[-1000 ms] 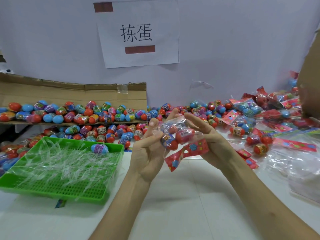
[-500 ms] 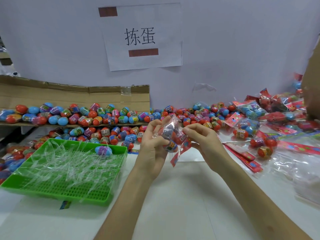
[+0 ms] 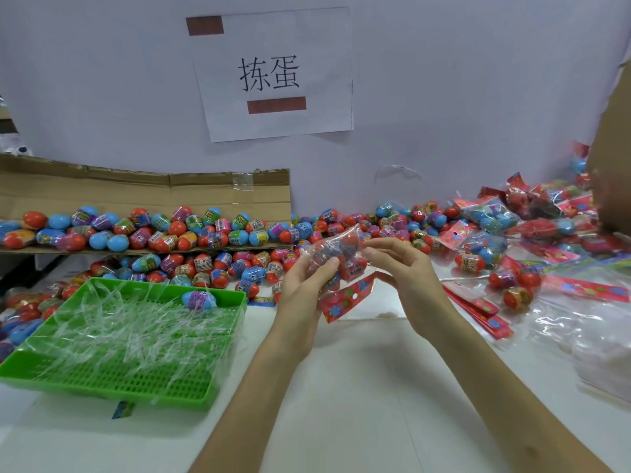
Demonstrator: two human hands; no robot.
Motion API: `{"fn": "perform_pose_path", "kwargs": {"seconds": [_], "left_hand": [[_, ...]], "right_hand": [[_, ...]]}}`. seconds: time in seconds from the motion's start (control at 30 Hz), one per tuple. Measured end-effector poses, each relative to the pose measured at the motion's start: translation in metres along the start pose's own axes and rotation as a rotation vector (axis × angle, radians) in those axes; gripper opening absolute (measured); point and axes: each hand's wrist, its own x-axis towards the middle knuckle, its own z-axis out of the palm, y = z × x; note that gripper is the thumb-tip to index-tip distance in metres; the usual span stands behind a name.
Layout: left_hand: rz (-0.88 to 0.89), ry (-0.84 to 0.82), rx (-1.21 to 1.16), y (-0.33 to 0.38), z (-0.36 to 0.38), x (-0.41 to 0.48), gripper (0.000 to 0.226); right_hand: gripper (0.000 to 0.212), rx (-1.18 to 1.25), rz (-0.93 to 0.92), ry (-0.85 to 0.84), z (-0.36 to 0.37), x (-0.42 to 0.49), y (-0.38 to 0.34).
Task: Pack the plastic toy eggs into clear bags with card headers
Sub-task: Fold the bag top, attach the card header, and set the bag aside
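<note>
White desk (image 3: 341,387) fills the bottom of the view. Brown cardboard (image 3: 136,189) stands behind the green tray (image 3: 136,382). The tray sits on the desk and holds clear plastic strips (image 3: 129,329). A long heap of red and blue eggs (image 3: 205,230) lies behind the tray. Far to the right of the tray is a pile of packed bags (image 3: 495,216).

Just right of the tray, two hands are up above the desk. The left hand (image 3: 304,295) has its fingers curled round a clear bag (image 3: 336,254) with eggs inside. The right hand (image 3: 406,271) holds the other side of the same bag with bent fingers. A red card header (image 3: 348,297) with flowers hangs from the bag. One blue and purple egg (image 3: 199,299) rests in the tray's back corner.
</note>
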Motion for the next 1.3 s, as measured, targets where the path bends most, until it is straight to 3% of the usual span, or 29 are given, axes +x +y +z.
{"fn": "perform_pose_path", "kwargs": {"seconds": [0.13,0.23,0.3,0.6,0.8,1.1,1.2,1.3], "left_hand": [[0.004,-0.004,0.058,-0.001,0.001,0.0,0.02],[0.002,-0.016,0.046,-0.001,0.001,0.001,0.027],[0.017,-0.028,0.068,-0.001,0.0,0.001,0.032],[0.035,0.022,0.169,0.001,0.002,0.0,0.015],[0.018,0.056,0.152,0.002,0.003,0.0,0.029],[-0.007,0.084,0.156,0.0,0.0,0.002,0.013],[0.004,0.099,0.137,0.001,-0.002,0.003,0.032],[-0.001,0.1,0.123,0.0,-0.003,0.004,0.035]], "right_hand": [[0.007,0.004,0.011,0.067,-0.001,0.0,0.0],[0.019,-0.007,0.022,0.054,-0.002,0.001,-0.002],[0.011,-0.032,0.012,0.041,-0.002,0.0,-0.001],[0.005,-0.375,-0.306,0.194,-0.003,-0.005,0.004],[0.011,-0.421,-0.328,0.156,0.0,-0.004,0.003],[0.009,0.067,-0.037,-0.125,-0.006,-0.005,-0.009],[0.01,0.081,-0.009,-0.103,-0.005,-0.005,-0.01],[0.016,0.068,-0.003,-0.039,-0.005,-0.005,-0.01]]}}
